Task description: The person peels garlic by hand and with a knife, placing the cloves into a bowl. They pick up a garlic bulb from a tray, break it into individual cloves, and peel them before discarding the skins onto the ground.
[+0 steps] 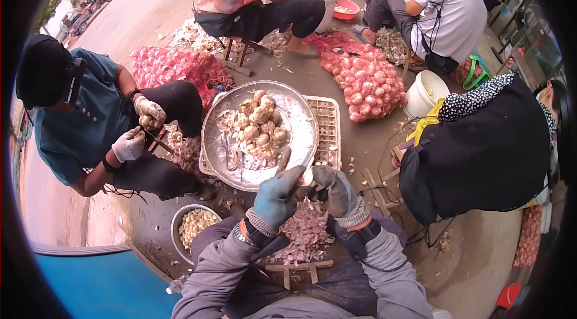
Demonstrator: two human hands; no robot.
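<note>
My left hand, in a blue and grey work glove, is closed at the near edge of a round metal tray. Against it, my right hand is closed in a dark, dirty glove. Pale garlic shows between the fingertips of both hands; whether it is a bulb or a clove cannot be made out. A dark, handle-like piece sticks up beside my left fingers. On the tray lie a heap of garlic bulbs, loose skins and a curved tool.
Purple garlic skins pile up between my knees. A bowl of peeled cloves stands left of my leg. Under the tray is a plastic crate. Red net sacks of garlic lie beyond. Co-workers sit around; one handles garlic at left.
</note>
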